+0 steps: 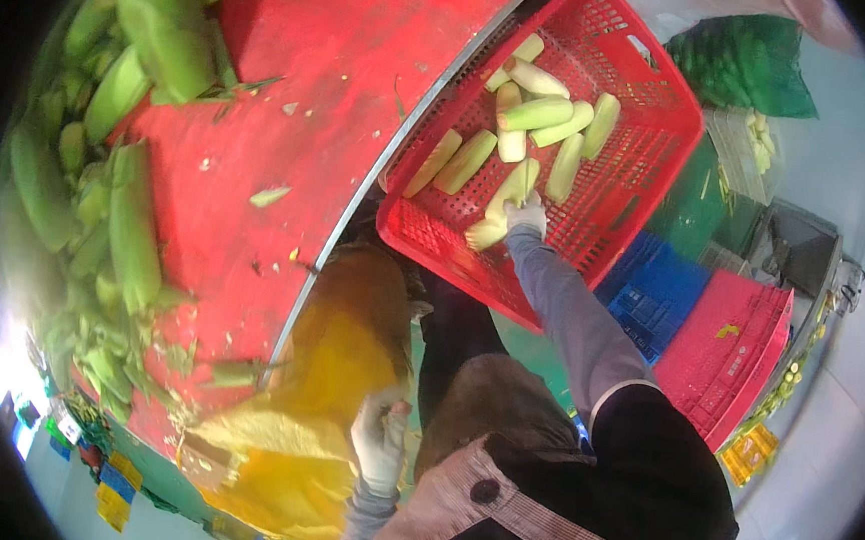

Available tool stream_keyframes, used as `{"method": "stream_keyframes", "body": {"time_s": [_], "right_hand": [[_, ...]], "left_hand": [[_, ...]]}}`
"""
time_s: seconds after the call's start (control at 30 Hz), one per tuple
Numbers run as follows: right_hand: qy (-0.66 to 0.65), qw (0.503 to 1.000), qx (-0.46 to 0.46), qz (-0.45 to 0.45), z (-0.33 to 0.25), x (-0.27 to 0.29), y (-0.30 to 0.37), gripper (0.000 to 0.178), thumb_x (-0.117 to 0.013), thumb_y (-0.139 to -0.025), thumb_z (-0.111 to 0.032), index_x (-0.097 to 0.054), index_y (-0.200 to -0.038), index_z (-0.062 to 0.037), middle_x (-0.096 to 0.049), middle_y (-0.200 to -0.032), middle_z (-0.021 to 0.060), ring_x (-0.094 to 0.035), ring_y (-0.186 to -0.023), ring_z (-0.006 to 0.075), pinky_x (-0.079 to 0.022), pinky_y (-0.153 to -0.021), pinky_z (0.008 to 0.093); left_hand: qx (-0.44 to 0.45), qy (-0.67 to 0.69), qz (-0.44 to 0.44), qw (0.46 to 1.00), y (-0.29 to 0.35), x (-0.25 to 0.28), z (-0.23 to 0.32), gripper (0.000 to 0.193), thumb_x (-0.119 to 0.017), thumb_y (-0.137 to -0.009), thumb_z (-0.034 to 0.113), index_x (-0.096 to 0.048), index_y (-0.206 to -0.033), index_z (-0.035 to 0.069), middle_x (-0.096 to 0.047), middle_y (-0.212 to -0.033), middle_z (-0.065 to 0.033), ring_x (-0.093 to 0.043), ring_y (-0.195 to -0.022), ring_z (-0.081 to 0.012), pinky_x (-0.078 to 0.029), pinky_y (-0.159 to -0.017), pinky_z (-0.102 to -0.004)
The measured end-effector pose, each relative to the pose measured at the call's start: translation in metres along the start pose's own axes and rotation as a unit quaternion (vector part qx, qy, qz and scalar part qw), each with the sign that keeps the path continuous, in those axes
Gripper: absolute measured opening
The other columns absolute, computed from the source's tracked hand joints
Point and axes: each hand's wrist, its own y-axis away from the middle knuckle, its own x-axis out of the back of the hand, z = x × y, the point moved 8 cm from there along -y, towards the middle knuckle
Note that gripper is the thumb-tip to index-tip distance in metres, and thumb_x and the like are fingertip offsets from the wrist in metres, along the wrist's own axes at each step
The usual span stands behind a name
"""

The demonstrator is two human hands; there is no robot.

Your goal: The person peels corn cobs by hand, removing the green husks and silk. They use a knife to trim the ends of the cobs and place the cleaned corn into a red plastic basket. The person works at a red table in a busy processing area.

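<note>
My right hand (525,214), in a white glove, reaches into a red plastic crate (649,190). Its fingers are closed on the lower end of a peeled ear of corn (511,189). Another pale ear (485,236) lies just beside the hand. Several more pale green ears (536,114) lie in the crate at various angles. My left hand (380,442), also gloved, is low in front of my apron beside a yellow sack (349,314). Its fingers are curled in, and nothing shows in them.
A red table (305,91) with a metal edge borders the crate. Unpeeled corn (135,224) and loose husks pile up on its left side. At the right stand a blue crate (657,286), a pink crate (728,346) and a filled green mesh bag (743,66).
</note>
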Motion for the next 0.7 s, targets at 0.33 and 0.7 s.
{"method": "stream_keyframes", "body": {"time_s": [0.33,0.7], "right_hand": [[-0.006,0.994,-0.106,0.006,-0.072,-0.116,-0.045,0.055,-0.071,-0.074,-0.047,-0.065,-0.104,-0.0009,-0.070,-0.099,0.0232,-0.067,-0.095,0.0405,-0.053,-0.083,0.0485],[-0.046,0.970,0.157,-0.181,-0.098,-0.002,0.032,0.063,-0.077,-0.073,-0.045,-0.058,-0.116,-0.0030,-0.067,-0.102,0.0229,-0.064,-0.101,0.0408,-0.050,-0.087,0.0470]], "left_hand": [[0.053,0.082,-0.048,0.994,-0.046,-0.027,-0.037,0.019,-0.066,-0.093,0.013,-0.060,-0.105,-0.001,-0.061,-0.096,-0.0052,-0.057,-0.087,-0.0132,-0.046,-0.082,-0.0265],[0.007,0.123,-0.016,0.992,-0.032,-0.024,0.003,0.017,-0.066,-0.092,0.015,-0.063,-0.101,0.001,-0.063,-0.094,-0.0069,-0.058,-0.086,-0.0156,-0.046,-0.082,-0.0285]]}}
